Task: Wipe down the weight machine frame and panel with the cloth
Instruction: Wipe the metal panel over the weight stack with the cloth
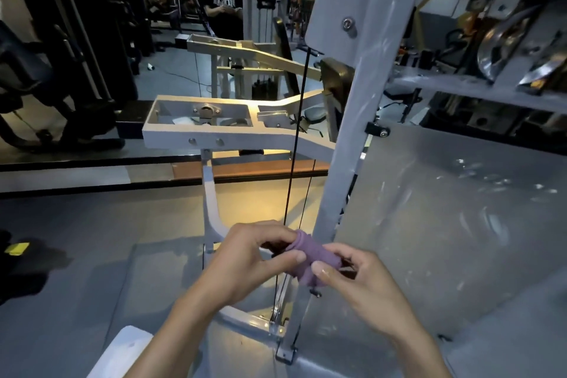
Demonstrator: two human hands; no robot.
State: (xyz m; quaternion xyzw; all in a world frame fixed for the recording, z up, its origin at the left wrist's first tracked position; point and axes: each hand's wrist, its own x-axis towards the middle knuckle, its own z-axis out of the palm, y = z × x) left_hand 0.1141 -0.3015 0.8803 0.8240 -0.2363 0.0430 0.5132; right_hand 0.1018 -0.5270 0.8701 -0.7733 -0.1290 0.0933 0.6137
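Purple cloth (310,258) bunched, pinched by left hand (248,258) and right hand (356,282), fingers curled, beside frame (346,144)

I see person in black printed shirt (221,6) far back, head down | black machines (70,40) at left | yellow tag (17,248) on floor, left edge | chrome plate (506,40) upper right

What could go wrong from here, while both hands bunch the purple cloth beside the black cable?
1. The cloth, pinched between the left hand and right hand, is bunched small, so it may wipe the panel poorly.
2. The black cable runs close behind the hands; cloth or fingers might snag it.
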